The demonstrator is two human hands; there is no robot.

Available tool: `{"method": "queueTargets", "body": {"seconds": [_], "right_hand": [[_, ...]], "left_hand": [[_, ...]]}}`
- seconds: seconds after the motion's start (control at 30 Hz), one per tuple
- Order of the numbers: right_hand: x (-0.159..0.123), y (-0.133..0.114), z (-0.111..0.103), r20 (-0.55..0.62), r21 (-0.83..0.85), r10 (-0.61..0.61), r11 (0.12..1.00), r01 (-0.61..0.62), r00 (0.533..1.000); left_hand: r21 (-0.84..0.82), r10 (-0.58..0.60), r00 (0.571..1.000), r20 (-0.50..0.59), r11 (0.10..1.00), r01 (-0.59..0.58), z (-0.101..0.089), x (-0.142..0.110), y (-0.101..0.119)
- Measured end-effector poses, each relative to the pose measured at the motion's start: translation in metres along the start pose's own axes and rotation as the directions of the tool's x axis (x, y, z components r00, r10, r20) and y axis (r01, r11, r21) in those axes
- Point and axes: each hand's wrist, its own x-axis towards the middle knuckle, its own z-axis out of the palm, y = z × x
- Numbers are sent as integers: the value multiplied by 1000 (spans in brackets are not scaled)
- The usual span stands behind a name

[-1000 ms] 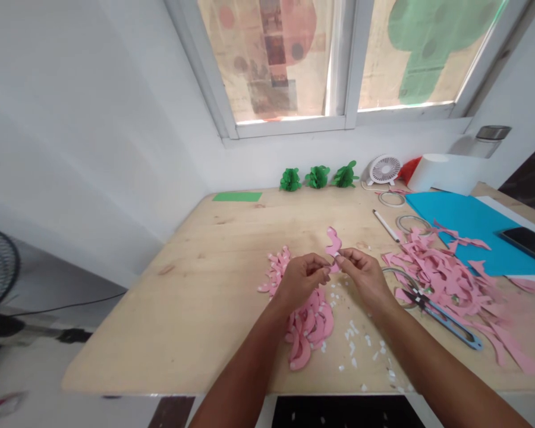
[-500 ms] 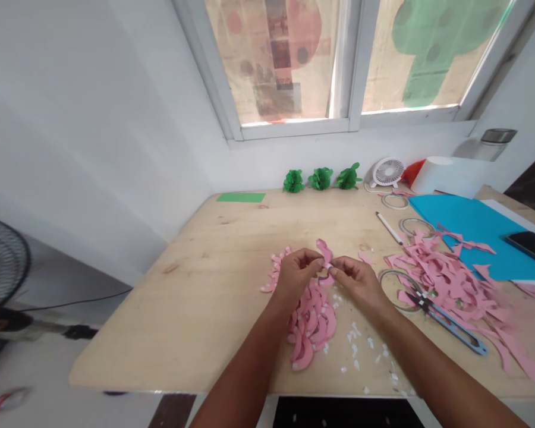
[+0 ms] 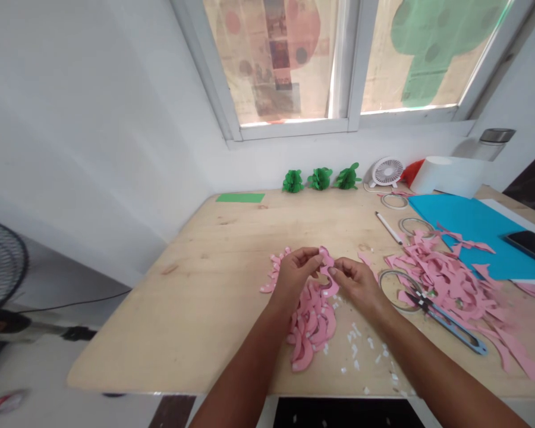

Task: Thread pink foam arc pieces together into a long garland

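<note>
Between my hands is a curved pink paper piece (image 3: 326,259), pinched at its edges. My left hand (image 3: 298,271) grips it from the left, thumb and forefinger closed on its upper part. From the right, my right hand (image 3: 355,278) pinches it a little lower. Just below lies a pile of curved pink paper pieces (image 3: 312,324), some with small white bits at their ends. More pink pieces (image 3: 273,271) with white tips lie left of my left hand, partly hidden by it. Small white scraps (image 3: 355,345) are scattered below my right hand.
Right of my hands lie pink paper offcuts (image 3: 450,273), tape rolls (image 3: 395,202), blue-handled snips (image 3: 459,329) and a white pen (image 3: 389,228). Blue sheets (image 3: 481,232) hold a phone (image 3: 532,246). Green paper shapes (image 3: 320,178) and a small fan (image 3: 387,172) stand along the wall.
The held pink piece has shifted slightly down and turned. My left fingers have moved to its upper part, and my right fingers stay near its lower side.
</note>
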Motion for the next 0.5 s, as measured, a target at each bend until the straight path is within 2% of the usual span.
{"method": "queueTargets", "body": {"seconds": [0.17, 0.37, 0.5], "right_hand": [[-3, -8, 1, 8, -15, -27, 1000, 27, 1000], [-3, -9, 3, 45, -21, -6, 1000, 7, 999], [-3, -6, 3, 70, 53, 15, 998, -18, 997]], "left_hand": [[-91, -18, 999, 34, 996, 21, -2, -2, -2], [-87, 9, 1000, -12, 996, -10, 1, -1, -5], [-148, -31, 999, 43, 988, 37, -1, 0, 0]]}}
